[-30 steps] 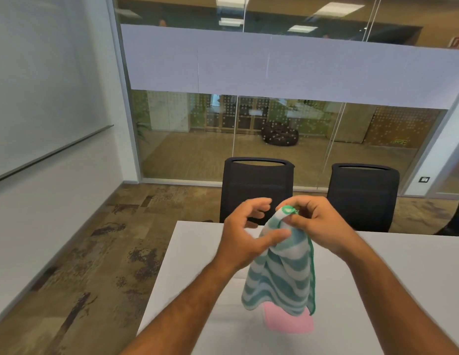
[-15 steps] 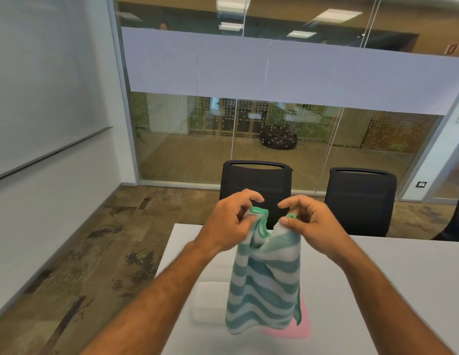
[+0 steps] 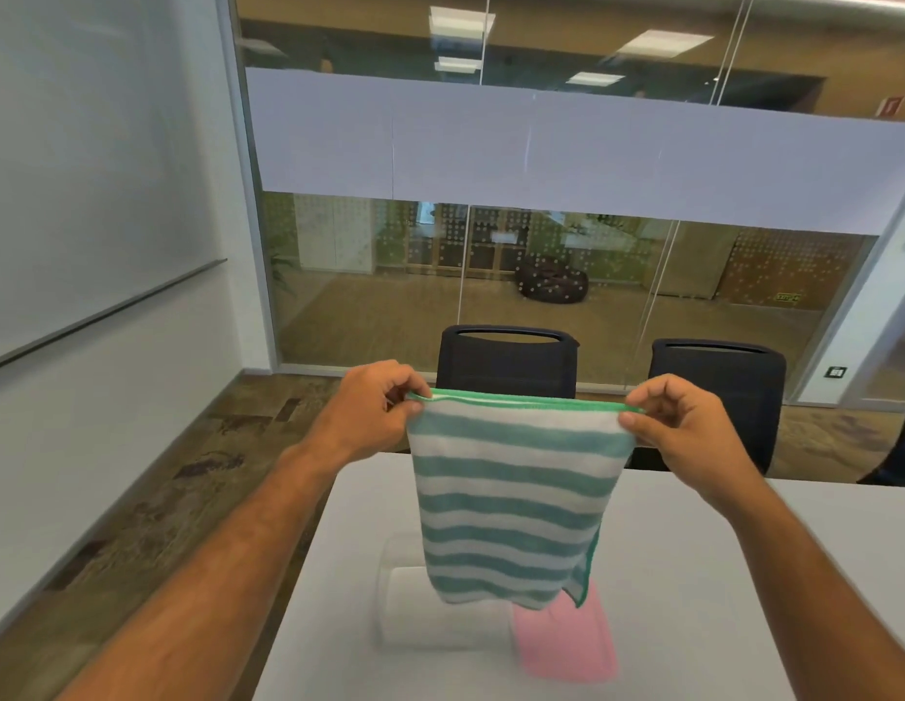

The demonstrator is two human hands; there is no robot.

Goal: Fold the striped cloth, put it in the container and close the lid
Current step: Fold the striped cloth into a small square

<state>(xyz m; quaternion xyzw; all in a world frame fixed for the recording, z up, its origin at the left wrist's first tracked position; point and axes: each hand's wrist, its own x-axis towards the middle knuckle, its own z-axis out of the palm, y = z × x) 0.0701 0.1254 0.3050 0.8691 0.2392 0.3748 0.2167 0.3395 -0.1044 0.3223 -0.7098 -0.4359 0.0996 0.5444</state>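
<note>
The striped cloth [image 3: 516, 493], teal and white with a green hem, hangs spread out in the air above the white table [image 3: 718, 574]. My left hand [image 3: 374, 409] pinches its top left corner and my right hand [image 3: 688, 422] pinches its top right corner. The top edge is stretched flat between them. Below the cloth, a clear plastic container [image 3: 430, 614] stands on the table, partly hidden by the cloth's lower edge. A pink lid [image 3: 566, 645] lies flat just right of the container.
Two black chairs [image 3: 506, 361] [image 3: 718, 392] stand at the far side of the table. A glass wall is behind them. The table's left edge drops to a patterned carpet floor [image 3: 187, 478].
My hands have moved apart and up, pulling the bunched cloth out flat between them. One second ago only my right hand held it; now both pinch its top corners.
</note>
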